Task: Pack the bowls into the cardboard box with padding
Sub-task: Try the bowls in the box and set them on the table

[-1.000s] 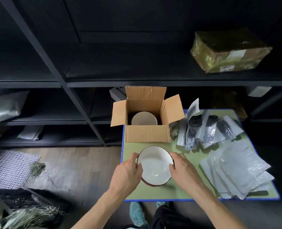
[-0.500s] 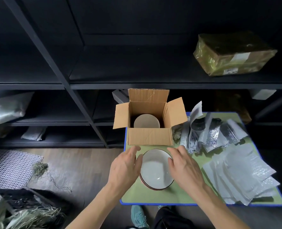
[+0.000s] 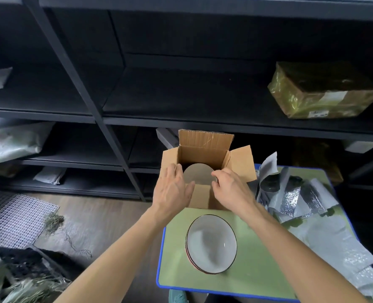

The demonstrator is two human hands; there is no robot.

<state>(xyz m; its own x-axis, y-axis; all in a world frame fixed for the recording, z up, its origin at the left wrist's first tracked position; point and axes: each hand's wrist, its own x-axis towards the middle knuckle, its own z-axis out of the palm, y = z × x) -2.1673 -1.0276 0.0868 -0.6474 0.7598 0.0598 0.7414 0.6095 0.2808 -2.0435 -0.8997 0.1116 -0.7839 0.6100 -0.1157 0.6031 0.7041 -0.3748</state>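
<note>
A stack of white bowls with dark rims (image 3: 211, 243) sits on the green table (image 3: 257, 272), free of both hands. Behind it stands the open cardboard box (image 3: 203, 155), flaps spread, with a round beige thing (image 3: 197, 173) inside. My left hand (image 3: 172, 191) lies with straight fingers against the box's left front corner, thumb over the front edge. My right hand (image 3: 231, 189) is at the right front corner, its fingers curled over the box's rim; what the fingertips touch inside is hidden.
Silver foil padding sheets (image 3: 290, 200) and white bubble sheets (image 3: 329, 243) lie on the table's right side. Black shelving (image 3: 83, 84) stands behind, with a wrapped parcel (image 3: 323, 90) on it. A white mesh (image 3: 13, 217) and straw (image 3: 28, 289) lie on the floor at left.
Both hands let go of the stacked bowls, left them on the table and moved forward to the box's front corners. The camera came closer.
</note>
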